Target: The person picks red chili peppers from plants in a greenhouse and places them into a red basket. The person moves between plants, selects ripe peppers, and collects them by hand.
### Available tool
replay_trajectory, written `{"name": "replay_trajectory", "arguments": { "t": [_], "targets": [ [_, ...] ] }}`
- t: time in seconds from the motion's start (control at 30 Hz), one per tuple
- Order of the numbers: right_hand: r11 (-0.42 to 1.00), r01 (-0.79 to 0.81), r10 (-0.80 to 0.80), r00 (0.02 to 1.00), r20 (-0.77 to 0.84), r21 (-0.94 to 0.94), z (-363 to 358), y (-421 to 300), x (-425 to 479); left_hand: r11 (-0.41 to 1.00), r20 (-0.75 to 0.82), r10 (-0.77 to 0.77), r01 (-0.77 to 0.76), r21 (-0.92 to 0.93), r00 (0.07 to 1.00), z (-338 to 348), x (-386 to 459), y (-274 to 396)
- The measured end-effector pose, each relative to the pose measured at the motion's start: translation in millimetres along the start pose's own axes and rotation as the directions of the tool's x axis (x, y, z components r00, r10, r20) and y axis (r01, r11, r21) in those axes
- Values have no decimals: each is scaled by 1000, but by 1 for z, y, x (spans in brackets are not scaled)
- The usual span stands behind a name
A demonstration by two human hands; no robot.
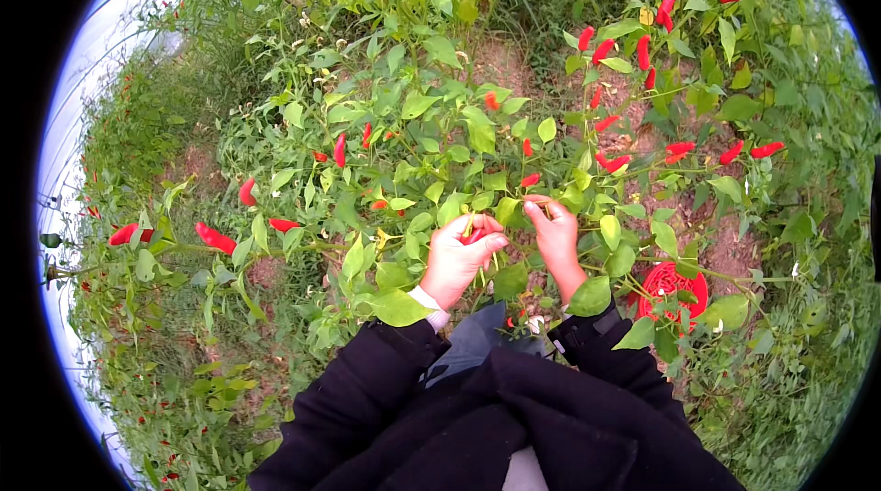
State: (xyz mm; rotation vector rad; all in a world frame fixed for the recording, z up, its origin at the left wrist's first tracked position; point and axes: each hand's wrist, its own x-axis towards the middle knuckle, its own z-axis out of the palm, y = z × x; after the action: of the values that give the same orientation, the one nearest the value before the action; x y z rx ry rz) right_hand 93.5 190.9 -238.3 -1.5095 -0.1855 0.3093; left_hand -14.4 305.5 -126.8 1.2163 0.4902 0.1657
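My left hand (447,264) is curled around a few red chili peppers (473,236), mostly covered by the fingers, with thin green stems sticking out. Just to its right, my right hand (559,236) reaches into the chili plant, thumb and forefinger brought close together. Whether they pinch a stem is too small to make out. A red chili pepper (530,180) hangs just beyond those fingertips, with another chili pepper (527,147) above it. Green leaves (508,209) fill the gap between both hands.
A red round container (701,295) of red chilies stands on the ground at right, partly behind leaves. Branches with ripe chilies spread right (643,52) and left (215,238). Reddish soil (736,250) shows between plants. Curved greenhouse sheeting (103,23) borders the left.
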Motion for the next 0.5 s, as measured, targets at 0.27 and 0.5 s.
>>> {"name": "replay_trajectory", "arguments": {
  "t": [0.27,0.5],
  "targets": [
    [1000,11,-11,1000,23,3,-1,1,1,988,-193,76,-48,146,978,8,10,2],
    [979,124,-109,989,97,-161,2,-11,-6,977,-188,113,-75,198,976,10,42,5]
  ]
}}
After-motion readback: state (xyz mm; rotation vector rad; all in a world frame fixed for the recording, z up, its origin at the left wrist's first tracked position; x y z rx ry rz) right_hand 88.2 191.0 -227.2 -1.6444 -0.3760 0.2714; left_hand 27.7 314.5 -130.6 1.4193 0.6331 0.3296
